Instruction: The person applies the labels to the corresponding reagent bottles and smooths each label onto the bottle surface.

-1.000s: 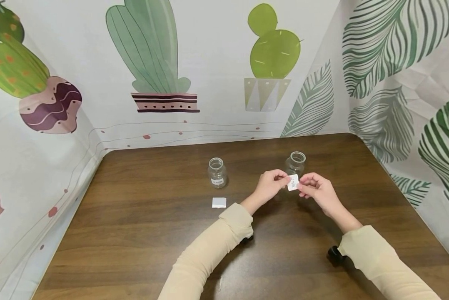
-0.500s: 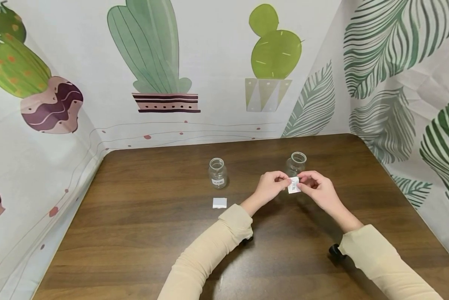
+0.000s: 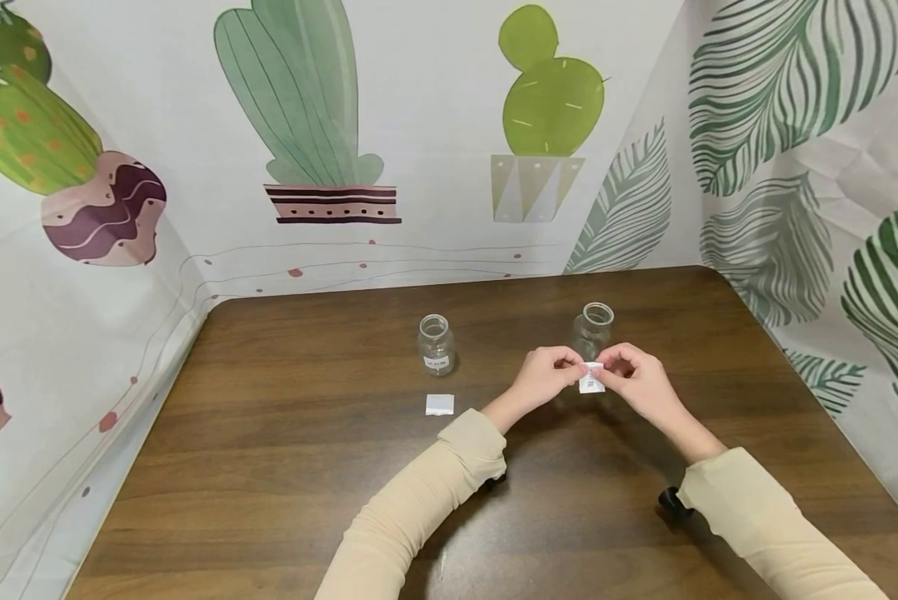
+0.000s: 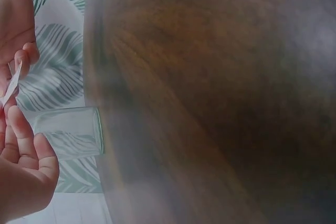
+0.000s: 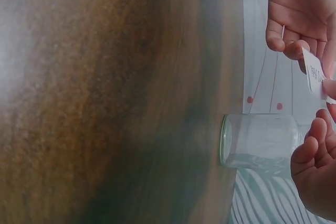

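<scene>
A small white label (image 3: 591, 380) with dark print is held up by both hands in front of a clear glass jar (image 3: 592, 329) at the right. My left hand (image 3: 546, 375) pinches the label's left part between thumb and finger. From the other side, my right hand (image 3: 636, 375) pinches it near its top edge. In the right wrist view the label (image 5: 315, 74) stands tilted between the fingertips, and its print shows. The jar (image 4: 68, 132) is upright behind the hands in the left wrist view, apart from the label.
Another glass jar (image 3: 436, 343), bearing a printed white label, stands left of the hands. Before it a white slip of paper (image 3: 440, 405) lies flat on the brown wooden table (image 3: 284, 433). A cloth backdrop (image 3: 441, 125) with printed cacti rises behind the table.
The label has turned from a slant to nearly level and moved slightly down. My right hand has shifted its grip towards the label's top edge. Both jars and the paper slip stay put.
</scene>
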{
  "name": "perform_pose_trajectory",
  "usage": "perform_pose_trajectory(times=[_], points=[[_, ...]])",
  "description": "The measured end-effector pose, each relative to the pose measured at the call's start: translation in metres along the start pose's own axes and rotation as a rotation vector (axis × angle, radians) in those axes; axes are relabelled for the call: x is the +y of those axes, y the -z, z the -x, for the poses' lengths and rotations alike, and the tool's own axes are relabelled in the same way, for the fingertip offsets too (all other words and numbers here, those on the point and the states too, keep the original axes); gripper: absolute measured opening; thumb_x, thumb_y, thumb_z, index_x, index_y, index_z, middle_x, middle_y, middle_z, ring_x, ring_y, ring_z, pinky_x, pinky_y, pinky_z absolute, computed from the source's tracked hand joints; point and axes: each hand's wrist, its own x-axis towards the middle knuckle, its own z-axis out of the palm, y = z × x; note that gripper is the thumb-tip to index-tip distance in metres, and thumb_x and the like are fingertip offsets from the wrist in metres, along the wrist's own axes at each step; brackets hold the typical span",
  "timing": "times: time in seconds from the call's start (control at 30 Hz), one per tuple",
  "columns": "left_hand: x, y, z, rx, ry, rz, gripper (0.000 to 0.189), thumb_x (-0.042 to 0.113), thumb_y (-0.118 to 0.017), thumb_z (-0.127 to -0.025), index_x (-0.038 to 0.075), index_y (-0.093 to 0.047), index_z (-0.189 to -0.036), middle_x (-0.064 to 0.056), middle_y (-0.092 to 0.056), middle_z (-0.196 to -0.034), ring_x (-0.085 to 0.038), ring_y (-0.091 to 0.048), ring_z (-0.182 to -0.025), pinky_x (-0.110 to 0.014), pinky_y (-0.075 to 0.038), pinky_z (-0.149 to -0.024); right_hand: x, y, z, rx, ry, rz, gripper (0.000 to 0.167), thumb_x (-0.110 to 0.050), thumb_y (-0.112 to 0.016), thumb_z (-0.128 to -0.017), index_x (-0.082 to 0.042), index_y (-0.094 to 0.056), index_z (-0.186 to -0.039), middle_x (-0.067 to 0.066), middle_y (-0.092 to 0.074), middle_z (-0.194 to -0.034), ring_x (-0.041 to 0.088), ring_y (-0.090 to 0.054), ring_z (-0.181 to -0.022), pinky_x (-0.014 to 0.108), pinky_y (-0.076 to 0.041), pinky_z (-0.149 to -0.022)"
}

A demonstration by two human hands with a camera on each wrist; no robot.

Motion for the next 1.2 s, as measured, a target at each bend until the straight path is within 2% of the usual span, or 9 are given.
perform_pose_trajectory(times=[0.13, 0.2, 0.33, 0.43, 0.57, 0.77, 0.93, 1.07, 1.2], points=[[-0.001, -0.001, 0.000, -0.002, 0.016, 0.035, 0.009, 0.017, -0.062, -0.080, 0.009, -0.066, -0.082, -0.003, -0.061, -0.062, -0.004, -0.050, -0.053, -0.015, -0.038, -0.049, 0.016, -0.003, -0.001, 0.031, 0.039, 0.059, 0.009, 0.000, -0.070, -0.070, -0.001, -0.064, -0.077, 0.004, -0.056, -0.070, 0.000, -0.043, -0.053, 0.015, -0.036, -0.046], [-0.003, -0.002, 0.001, -0.017, 0.028, 0.077, 0.011, 0.015, -0.060, -0.081, 0.007, -0.066, -0.085, -0.007, -0.064, -0.068, -0.004, -0.053, -0.054, -0.017, -0.043, -0.053, 0.020, -0.003, -0.001, 0.046, 0.062, 0.086, 0.008, -0.001, -0.070, -0.070, -0.003, -0.066, -0.076, 0.005, -0.058, -0.070, -0.001, -0.043, -0.054, 0.014, -0.036, -0.047], [-0.005, -0.002, 0.001, -0.057, 0.052, 0.194, 0.016, 0.012, -0.055, -0.085, 0.002, -0.066, -0.090, -0.013, -0.067, -0.078, -0.004, -0.054, -0.055, -0.030, -0.051, -0.064, 0.023, -0.003, -0.001, 0.067, 0.114, 0.106, 0.007, 0.000, -0.070, -0.070, -0.004, -0.066, -0.074, 0.004, -0.059, -0.068, 0.000, -0.042, -0.053, 0.014, -0.034, -0.046], [-0.006, -0.001, 0.001, -0.085, 0.060, 0.263, 0.018, 0.011, -0.053, -0.086, -0.001, -0.065, -0.092, -0.015, -0.067, -0.079, -0.005, -0.054, -0.055, -0.039, -0.051, -0.070, 0.023, -0.002, 0.000, 0.077, 0.150, 0.105, 0.009, 0.003, -0.070, -0.069, -0.004, -0.066, -0.073, 0.004, -0.059, -0.066, 0.001, -0.041, -0.051, 0.013, -0.032, -0.045], [-0.005, 0.001, 0.002, -0.115, 0.060, 0.304, 0.019, 0.008, -0.052, -0.086, -0.004, -0.064, -0.094, -0.019, -0.066, -0.081, -0.005, -0.054, -0.054, -0.041, -0.050, -0.071, 0.023, -0.003, 0.000, 0.088, 0.174, 0.095, 0.011, 0.005, -0.070, -0.067, -0.004, -0.067, -0.072, 0.004, -0.059, -0.064, -0.002, -0.039, -0.050, 0.013, -0.032, -0.044], [-0.007, 0.000, 0.001, -0.139, 0.049, 0.304, 0.018, 0.007, -0.053, -0.085, -0.005, -0.064, -0.094, -0.020, -0.066, -0.081, -0.006, -0.055, -0.056, -0.041, -0.050, -0.072, 0.025, -0.005, 0.000, 0.110, 0.171, 0.079, 0.012, 0.009, -0.070, -0.065, -0.001, -0.066, -0.070, 0.009, -0.060, -0.064, -0.003, -0.039, -0.050, 0.012, -0.032, -0.044], [-0.008, 0.000, 0.001, -0.144, 0.046, 0.267, 0.018, 0.007, -0.053, -0.085, -0.004, -0.064, -0.093, -0.020, -0.066, -0.081, -0.007, -0.055, -0.057, -0.040, -0.050, -0.071, 0.023, -0.004, 0.001, 0.099, 0.159, 0.076, 0.011, 0.010, -0.069, -0.065, 0.000, -0.066, -0.071, 0.013, -0.060, -0.065, -0.002, -0.041, -0.049, 0.012, -0.033, -0.045], [-0.009, 0.000, 0.001, -0.144, 0.032, 0.242, 0.017, 0.006, -0.052, -0.084, -0.004, -0.064, -0.091, -0.021, -0.066, -0.080, -0.007, -0.055, -0.057, -0.039, -0.050, -0.070, 0.022, -0.003, 0.002, 0.083, 0.150, 0.065, 0.011, 0.006, -0.070, -0.067, -0.003, -0.067, -0.071, 0.008, -0.062, -0.066, -0.004, -0.042, -0.051, 0.012, -0.034, -0.045], [-0.009, 0.000, 0.001, -0.137, 0.029, 0.250, 0.016, 0.005, -0.052, -0.084, -0.003, -0.065, -0.089, -0.020, -0.066, -0.078, -0.008, -0.055, -0.057, -0.039, -0.050, -0.070, 0.026, -0.004, 0.002, 0.092, 0.179, 0.035, 0.010, 0.003, -0.070, -0.067, -0.005, -0.067, -0.071, -0.001, -0.061, -0.065, -0.004, -0.042, -0.050, 0.013, -0.034, -0.045]])
